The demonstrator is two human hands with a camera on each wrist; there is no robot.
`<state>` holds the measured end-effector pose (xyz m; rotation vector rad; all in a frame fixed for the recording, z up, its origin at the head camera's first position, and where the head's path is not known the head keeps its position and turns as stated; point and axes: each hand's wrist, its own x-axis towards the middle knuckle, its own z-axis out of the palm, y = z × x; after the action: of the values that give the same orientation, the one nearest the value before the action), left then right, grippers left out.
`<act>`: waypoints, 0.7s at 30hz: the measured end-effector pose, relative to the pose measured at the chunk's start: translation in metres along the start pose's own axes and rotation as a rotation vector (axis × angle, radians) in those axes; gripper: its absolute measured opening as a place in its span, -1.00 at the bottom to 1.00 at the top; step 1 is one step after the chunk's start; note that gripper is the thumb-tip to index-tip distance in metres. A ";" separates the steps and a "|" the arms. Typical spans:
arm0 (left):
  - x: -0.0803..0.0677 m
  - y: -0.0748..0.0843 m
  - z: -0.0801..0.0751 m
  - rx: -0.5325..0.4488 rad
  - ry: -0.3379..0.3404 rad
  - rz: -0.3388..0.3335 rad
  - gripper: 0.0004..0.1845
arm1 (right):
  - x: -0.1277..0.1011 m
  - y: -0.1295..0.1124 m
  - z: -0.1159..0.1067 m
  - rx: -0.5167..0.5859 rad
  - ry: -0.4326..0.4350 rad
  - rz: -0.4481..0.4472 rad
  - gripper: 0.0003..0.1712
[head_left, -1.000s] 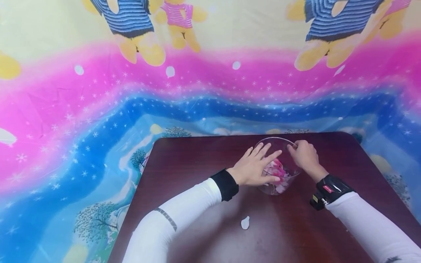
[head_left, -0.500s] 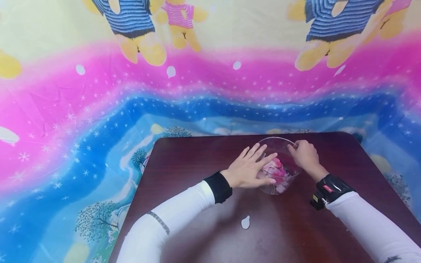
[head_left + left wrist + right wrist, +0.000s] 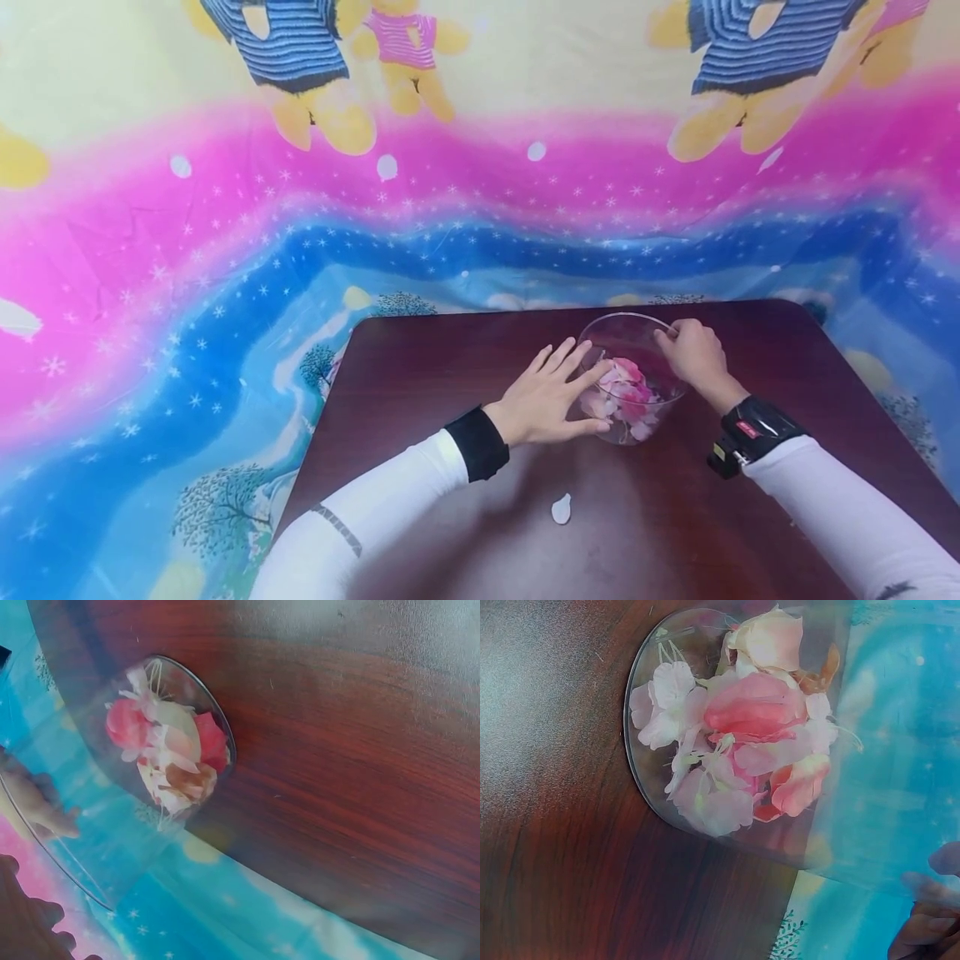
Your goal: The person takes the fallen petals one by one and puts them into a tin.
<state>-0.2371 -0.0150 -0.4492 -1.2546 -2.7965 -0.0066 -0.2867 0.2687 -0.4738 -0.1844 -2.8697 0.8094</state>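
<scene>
Bowl (image 3: 633, 379) of clear glass stands on the dark wooden table (image 3: 450, 350), toward its far edge, between the two hands. Nearest the viewer, at the bowl's 7 o'clock, a lone white petal (image 3: 560, 508) lies on the bare wood, well apart from it. The left hand (image 3: 543, 400) sits at the bowl's 9 o'clock with fingers straight and spread, the fingertips (image 3: 600, 367) against the glass wall and gripping nothing. At 2 o'clock the right hand (image 3: 693, 354) has its fingers curled over the rim, pinching it. Inside lie pink and white petals (image 3: 626, 396). Beyond the table hangs a bright cloth (image 3: 480, 192) with printed bears.

The head view shows both hands and the whole layout, but the petals only as a small heap. The right wrist view brings the petals (image 3: 739, 735) close, showing pink, white and peach pieces against the round base, with fingertips (image 3: 926, 930) at its 5 o'clock corner. The left wrist view shows the bowl (image 3: 112, 825) from its side, with the other hand (image 3: 34, 806) seen blurred through the glass at 9 o'clock.
</scene>
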 end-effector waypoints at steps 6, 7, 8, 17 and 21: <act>-0.013 0.003 -0.004 0.037 -0.008 0.034 -0.06 | 0.001 0.001 0.002 -0.008 0.007 0.003 -0.58; -0.015 0.003 -0.004 0.040 -0.009 0.040 -0.06 | 0.002 0.001 0.002 -0.010 0.010 0.002 -0.58; -0.018 0.003 -0.004 0.044 -0.014 0.048 -0.06 | 0.002 0.001 0.002 -0.013 0.013 -0.001 -0.58; -0.050 0.008 0.008 0.063 -0.105 0.144 -0.04 | 0.002 -0.001 0.001 -0.025 0.021 -0.008 -0.58; -0.062 0.012 0.025 0.056 -0.118 0.203 0.02 | 0.002 -0.001 0.003 -0.023 0.012 -0.004 -0.58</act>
<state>-0.1886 -0.0525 -0.4787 -1.5671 -2.7279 0.1616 -0.2887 0.2668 -0.4753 -0.1861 -2.8678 0.7724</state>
